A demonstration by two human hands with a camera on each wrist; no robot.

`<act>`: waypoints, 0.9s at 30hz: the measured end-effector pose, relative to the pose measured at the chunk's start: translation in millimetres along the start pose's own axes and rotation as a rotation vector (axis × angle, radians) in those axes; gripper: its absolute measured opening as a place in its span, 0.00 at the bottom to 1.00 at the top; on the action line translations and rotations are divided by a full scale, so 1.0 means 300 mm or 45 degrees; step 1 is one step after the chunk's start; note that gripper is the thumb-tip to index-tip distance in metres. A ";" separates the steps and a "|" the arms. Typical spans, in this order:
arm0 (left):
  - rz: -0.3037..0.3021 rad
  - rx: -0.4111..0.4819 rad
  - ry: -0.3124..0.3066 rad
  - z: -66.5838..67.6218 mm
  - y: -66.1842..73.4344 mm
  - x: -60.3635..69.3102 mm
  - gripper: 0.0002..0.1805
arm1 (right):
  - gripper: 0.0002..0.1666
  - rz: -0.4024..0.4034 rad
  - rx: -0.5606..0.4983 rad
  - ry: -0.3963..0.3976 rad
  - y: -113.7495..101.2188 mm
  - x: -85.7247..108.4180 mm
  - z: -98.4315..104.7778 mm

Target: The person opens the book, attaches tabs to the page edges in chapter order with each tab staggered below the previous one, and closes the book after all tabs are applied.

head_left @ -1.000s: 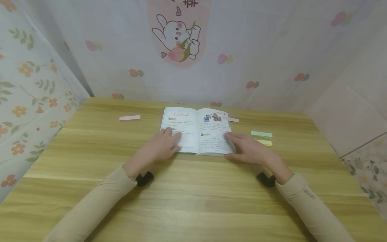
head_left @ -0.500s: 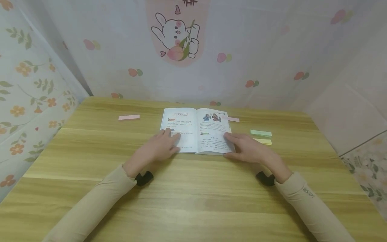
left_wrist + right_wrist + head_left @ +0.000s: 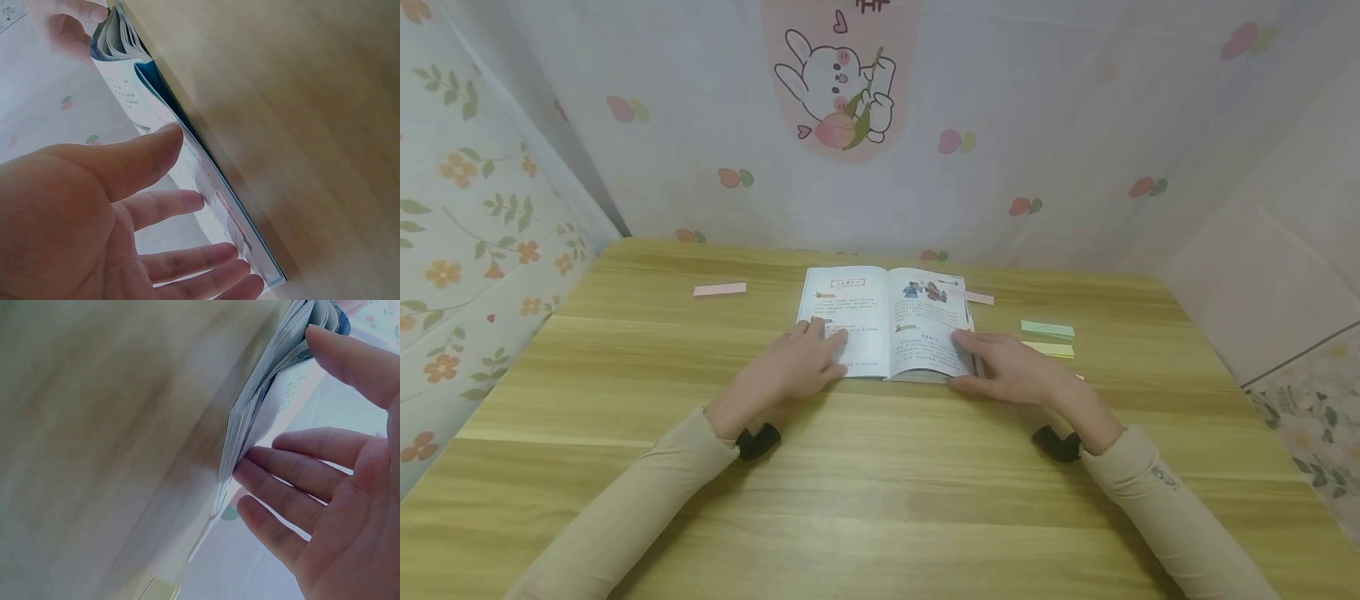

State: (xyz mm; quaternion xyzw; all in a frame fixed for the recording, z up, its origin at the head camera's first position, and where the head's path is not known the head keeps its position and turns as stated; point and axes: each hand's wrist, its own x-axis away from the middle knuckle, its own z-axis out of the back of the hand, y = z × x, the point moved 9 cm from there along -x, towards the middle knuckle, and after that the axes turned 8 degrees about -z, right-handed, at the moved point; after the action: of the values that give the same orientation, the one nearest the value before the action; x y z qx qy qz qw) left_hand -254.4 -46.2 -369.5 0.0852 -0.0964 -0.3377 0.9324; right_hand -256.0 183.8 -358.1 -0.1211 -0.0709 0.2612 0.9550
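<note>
An open book (image 3: 850,304) lies on the wooden table, with printed text and a small coloured picture on its pages. My left hand (image 3: 801,358) rests on the lower left page; in the left wrist view its fingers (image 3: 181,259) are spread and fairly straight. My right hand (image 3: 1018,367) touches the book's right side, its thumb (image 3: 350,359) at the lower corner and its straight fingers (image 3: 287,481) along the outer edge. The right-hand pages bow upward, leaving a gap beneath them at the near edge. A pink sticky strip (image 3: 981,298) juts from the right page.
Another pink strip (image 3: 720,289) lies on the table (image 3: 880,500) left of the book. Green (image 3: 1047,330) and yellow (image 3: 1054,349) sticky strips lie beside my right hand, partly behind it. A patterned curtain (image 3: 685,125) hangs behind the table.
My right hand has shifted slightly left, and the right-hand pages have bowed up, opening a gap at their near edge. My left hand stays in place.
</note>
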 end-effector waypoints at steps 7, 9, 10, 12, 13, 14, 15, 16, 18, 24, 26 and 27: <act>0.013 0.022 -0.001 0.001 -0.001 0.003 0.30 | 0.46 -0.014 0.030 -0.027 -0.012 -0.002 -0.004; 0.013 0.023 -0.003 0.001 0.000 0.004 0.31 | 0.45 -0.006 0.023 -0.027 -0.016 -0.002 -0.003; 0.011 0.021 -0.003 0.003 0.001 0.004 0.30 | 0.44 -0.004 0.022 -0.026 -0.017 -0.002 -0.003; 0.008 0.021 -0.001 0.005 0.003 0.005 0.30 | 0.42 0.001 0.020 -0.021 -0.020 -0.003 -0.002; 0.005 0.018 0.000 0.006 0.005 0.005 0.30 | 0.41 0.010 0.021 -0.017 -0.021 -0.004 -0.001; 0.003 0.015 0.001 0.008 0.006 0.006 0.30 | 0.39 0.017 0.021 -0.012 -0.023 -0.005 0.000; 0.000 0.012 0.003 0.009 0.007 0.006 0.30 | 0.38 0.026 0.024 -0.004 -0.025 -0.005 0.001; -0.002 0.010 0.005 0.010 0.008 0.007 0.30 | 0.37 0.034 0.022 0.001 -0.028 -0.006 0.002; -0.002 0.008 0.005 0.011 0.008 0.008 0.30 | 0.35 0.050 0.017 0.009 -0.030 -0.006 0.002; 0.013 0.007 -0.025 0.008 0.007 0.009 0.31 | 0.39 0.045 -0.034 0.003 -0.034 -0.003 0.006; 0.015 0.005 -0.034 0.008 0.007 0.008 0.31 | 0.40 0.040 -0.052 0.008 -0.036 -0.002 0.010; 0.015 0.003 -0.035 0.007 0.006 0.007 0.31 | 0.40 0.033 -0.065 0.007 -0.037 -0.002 0.011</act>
State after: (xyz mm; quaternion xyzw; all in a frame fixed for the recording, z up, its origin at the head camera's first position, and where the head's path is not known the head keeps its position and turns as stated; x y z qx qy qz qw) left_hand -252.1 -46.3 -366.7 0.0811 -0.1100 -0.3333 0.9329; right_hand -251.8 175.0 -352.1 -0.1471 -0.0734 0.2714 0.9483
